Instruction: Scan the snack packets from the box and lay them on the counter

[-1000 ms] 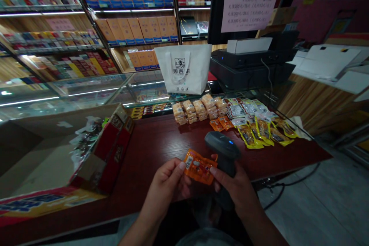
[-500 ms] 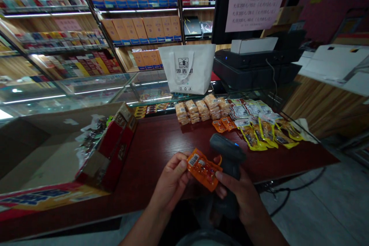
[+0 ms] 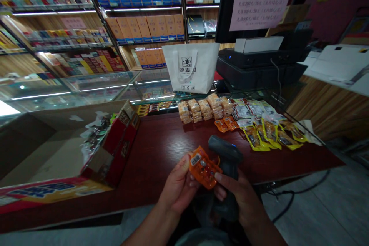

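Observation:
An orange snack packet with a white barcode label at its upper left corner is pinched along its left side by my left hand. My right hand is wrapped round the handle of a dark barcode scanner, its thumb pressing on the packet's right edge. The scanner's head is just above and right of the packet, with a small blue light lit. Two similar orange packets lie farther back on the dark red-brown counter.
Stacked wrapped snacks stand behind, with yellow-edged packets to their right. On the left sits an open cardboard box holding some packets. A white bag and a monitor stand at the back.
My left fingers have shifted farther under the packet, which is now slightly bent. The scanner has come a little closer to it. The whole view has swung slightly left.

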A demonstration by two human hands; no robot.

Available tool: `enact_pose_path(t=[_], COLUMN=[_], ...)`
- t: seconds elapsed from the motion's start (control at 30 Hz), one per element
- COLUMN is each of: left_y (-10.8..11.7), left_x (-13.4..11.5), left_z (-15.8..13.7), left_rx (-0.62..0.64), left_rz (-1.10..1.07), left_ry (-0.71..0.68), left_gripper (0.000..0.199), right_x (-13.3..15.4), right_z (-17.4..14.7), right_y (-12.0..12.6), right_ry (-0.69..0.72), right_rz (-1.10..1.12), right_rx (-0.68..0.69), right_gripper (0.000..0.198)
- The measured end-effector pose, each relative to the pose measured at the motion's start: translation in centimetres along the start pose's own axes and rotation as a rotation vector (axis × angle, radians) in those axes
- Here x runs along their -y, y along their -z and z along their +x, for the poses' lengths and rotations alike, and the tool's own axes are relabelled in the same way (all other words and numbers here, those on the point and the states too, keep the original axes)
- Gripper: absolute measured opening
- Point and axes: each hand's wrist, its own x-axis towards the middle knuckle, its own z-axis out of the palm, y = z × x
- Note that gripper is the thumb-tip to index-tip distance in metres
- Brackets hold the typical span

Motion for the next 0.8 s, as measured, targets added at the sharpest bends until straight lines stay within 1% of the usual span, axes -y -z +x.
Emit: enact_pose_path(t=[0.1, 0.2, 0.3, 0.37, 0.4, 0.43, 0.5, 0.57, 0.6, 0.7, 0.8], left_y=[-0.3, -0.5, -0.3, -0.2, -0.2, -0.2, -0.3, -0.5, -0.6, -0.6, -0.2], left_x=[-0.2, -0.1, 0.9, 1.9, 2.3, 2.7, 3.1, 3.0, 2.8, 1.9, 1.0], left_z=[0.0, -0.2, -0.4, -0.6, -0.7, -0.9, -1.1, -1.2, -1.1, -0.7, 0.2], left_rx=[-0.012, -0.018, 0.017, 0.050, 0.057, 0.052, 0.006, -0.061, -0.084, -0.108, -0.152], left_rz=[0.037, 0.078, 0.102, 0.167, 0.216, 0.269, 0.353, 0.399, 0.416, 0.445, 0.463], left_ry=[-0.013, -0.063, -0.161, -0.211, -0.216, -0.209, -0.190, -0.190, -0.193, -0.189, -0.216], left_gripper=[0.039, 0.040, 0.051, 0.057, 0.058, 0.055, 0.042, 0.029, 0.026, 0.028, 0.029], right_x=[-0.1, -0.2, -0.3, -0.5, -0.7, -0.9, -1.4, -1.8, -2.0, -1.8, -1.2], right_z=[0.1, 0.2, 0.4, 0.6, 0.7, 0.8, 0.9, 0.9, 0.9, 0.7, 0.5], right_y=[0.0, 0.0, -0.1, 0.0, 0.1, 0.3, 0.6, 1.0, 1.1, 1.2, 1.1], right_ry=[0.023, 0.077, 0.135, 0.165, 0.178, 0.194, 0.214, 0.220, 0.219, 0.231, 0.260], right_rz=[0.029, 0.056, 0.050, 0.031, 0.016, -0.010, -0.092, -0.207, -0.261, -0.368, -0.431], right_rx=[-0.026, -0.067, -0.082, -0.104, -0.122, -0.147, -0.200, -0.255, -0.275, -0.311, -0.319], right_gripper=[0.044, 0.047, 0.045, 0.046, 0.047, 0.049, 0.051, 0.048, 0.047, 0.045, 0.044])
